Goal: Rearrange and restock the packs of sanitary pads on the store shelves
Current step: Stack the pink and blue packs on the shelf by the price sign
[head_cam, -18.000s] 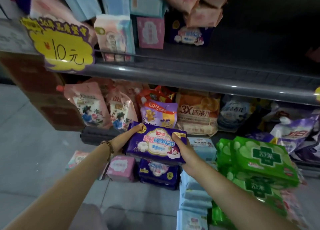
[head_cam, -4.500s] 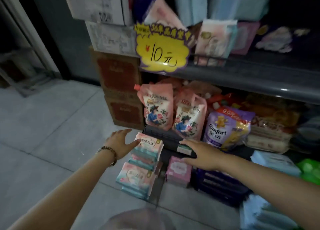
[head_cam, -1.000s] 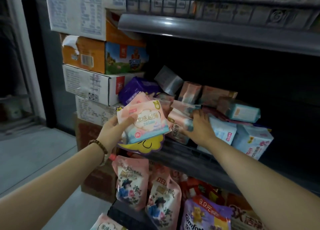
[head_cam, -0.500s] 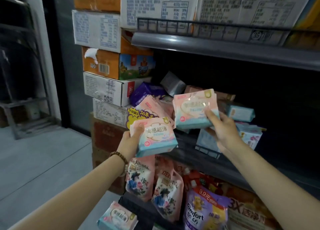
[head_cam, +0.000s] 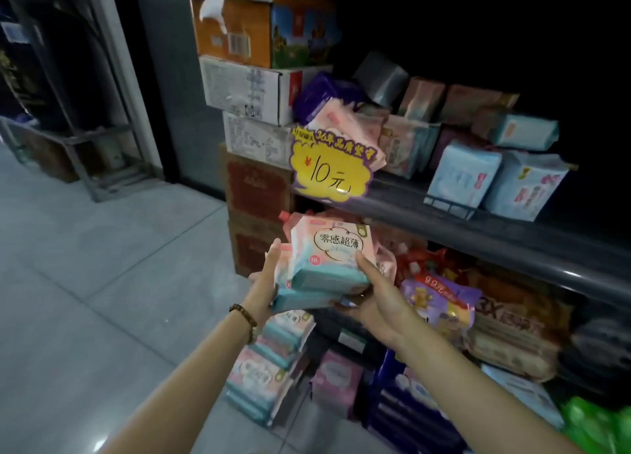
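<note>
Clasping the stacked pad packs (head_cam: 327,259) from either side, left hand (head_cam: 264,283) and right hand (head_cam: 379,300) grip

clear: shelf lip (head_cam: 401,190) right of 10元 sign (head_cam: 329,166) | blocked: blue packs (head_cam: 462,177) (crowding rail) farther right
</note>
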The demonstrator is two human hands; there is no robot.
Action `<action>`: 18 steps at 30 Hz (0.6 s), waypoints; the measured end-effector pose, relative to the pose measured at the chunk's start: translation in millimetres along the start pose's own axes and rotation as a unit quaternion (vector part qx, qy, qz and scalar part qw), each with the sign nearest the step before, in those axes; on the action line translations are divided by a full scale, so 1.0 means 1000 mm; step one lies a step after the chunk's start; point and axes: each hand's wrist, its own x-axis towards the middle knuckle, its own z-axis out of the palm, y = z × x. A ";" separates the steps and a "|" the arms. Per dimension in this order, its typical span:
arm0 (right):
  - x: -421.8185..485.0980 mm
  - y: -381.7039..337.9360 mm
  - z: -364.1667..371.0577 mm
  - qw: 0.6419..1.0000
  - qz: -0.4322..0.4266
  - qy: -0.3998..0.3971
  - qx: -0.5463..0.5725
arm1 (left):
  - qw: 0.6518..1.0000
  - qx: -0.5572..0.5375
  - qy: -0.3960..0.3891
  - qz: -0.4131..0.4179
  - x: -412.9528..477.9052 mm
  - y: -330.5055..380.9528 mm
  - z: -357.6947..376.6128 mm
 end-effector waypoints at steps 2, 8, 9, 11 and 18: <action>0.006 0.025 0.003 0.999 0.035 0.005 -0.009 | 0.998 0.005 -0.057 0.002 -0.004 -0.014 -0.013; 0.027 0.085 0.013 0.994 0.113 0.009 -0.001 | 0.996 0.031 -0.079 -0.013 0.015 -0.036 -0.056; 0.030 0.092 0.016 0.992 0.124 0.009 0.007 | 0.994 0.062 -0.082 -0.036 0.017 -0.035 -0.065; 0.041 0.110 0.018 0.989 0.145 0.016 0.010 | 0.983 0.133 -0.090 -0.094 0.020 -0.033 -0.082; 0.080 0.194 0.014 0.971 0.229 0.048 -0.037 | 0.933 0.238 -0.126 -0.240 0.050 -0.065 -0.127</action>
